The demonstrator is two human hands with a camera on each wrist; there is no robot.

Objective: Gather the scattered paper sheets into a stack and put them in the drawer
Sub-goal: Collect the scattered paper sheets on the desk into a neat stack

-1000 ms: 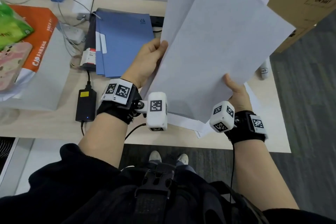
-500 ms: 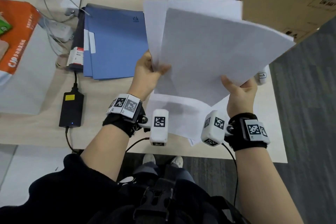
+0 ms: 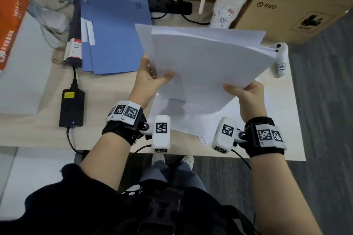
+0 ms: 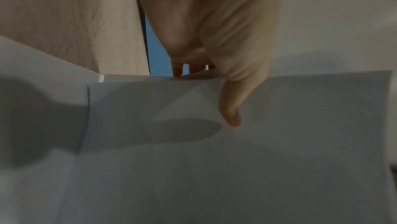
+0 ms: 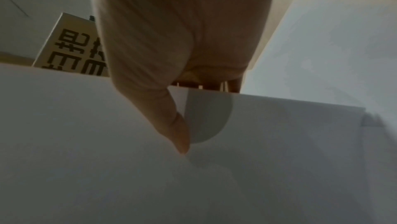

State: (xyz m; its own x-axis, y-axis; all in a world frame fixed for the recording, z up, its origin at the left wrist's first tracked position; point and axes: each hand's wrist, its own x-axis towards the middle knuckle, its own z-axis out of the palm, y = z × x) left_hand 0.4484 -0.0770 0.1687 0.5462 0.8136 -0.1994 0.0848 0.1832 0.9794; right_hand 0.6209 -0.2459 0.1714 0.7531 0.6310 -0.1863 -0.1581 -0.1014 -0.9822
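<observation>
Clearly the sheets (image 3: 206, 66) are light, thin and limp: held above the desk (image 3: 44, 135) at about 12 o'clock from the body, they bow in the middle and their far edges fan apart, so they would likely slide over one another and crease if squeezed hard. The left hand (image 3: 150, 80) pinches their near-left corner, thumb on top and fingers beneath; the right hand (image 3: 248, 95) pinches the near-right edge the same way. A sound hold, I judge, is on opposite edges as now, tapping one edge on the desk to square them. Count: one held bundle, its sheet number too fine to tell, with at least two edges showing at 12 o'clock; more loose paper (image 3: 172, 118), at least two sheets, lies on the desk under the hands. No drawer shows.
</observation>
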